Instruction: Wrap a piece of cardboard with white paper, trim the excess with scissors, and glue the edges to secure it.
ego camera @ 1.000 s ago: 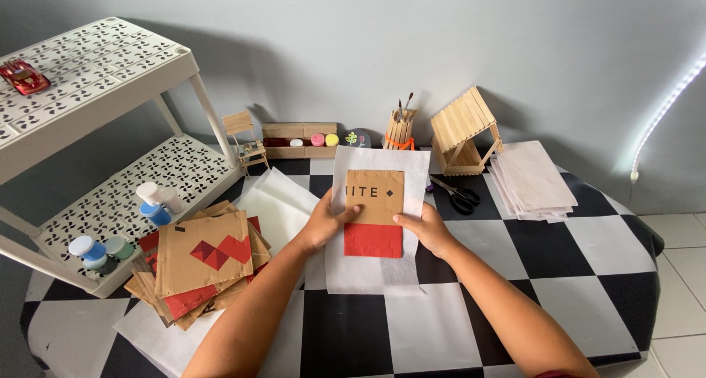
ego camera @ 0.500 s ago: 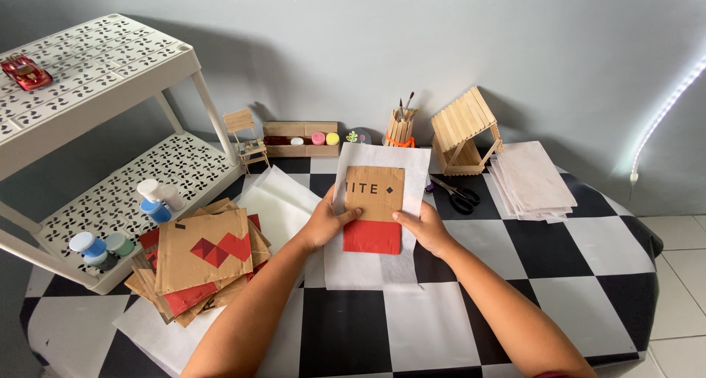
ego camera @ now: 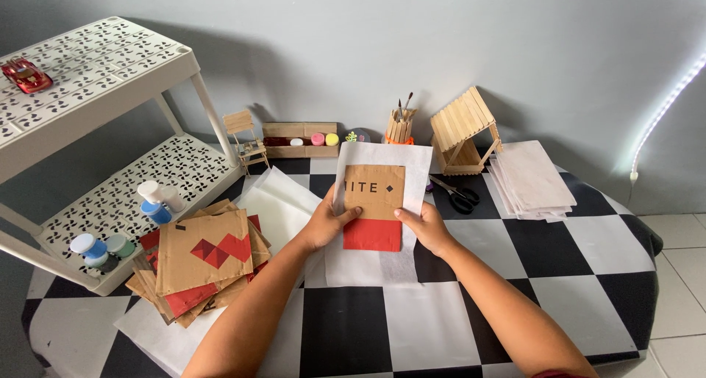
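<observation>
Scissors and stick house lie just behind both hands' cardboard piece.

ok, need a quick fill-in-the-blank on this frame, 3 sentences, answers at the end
1. Both hands, left hand and right hand, hold a cardboard piece that is brown above and ____ below.
2. The cardboard piece lies on a sheet of ____ paper.
3. The scissors lie in front of the small ____ made of wooden sticks.

Missing words: red; white; house
</observation>
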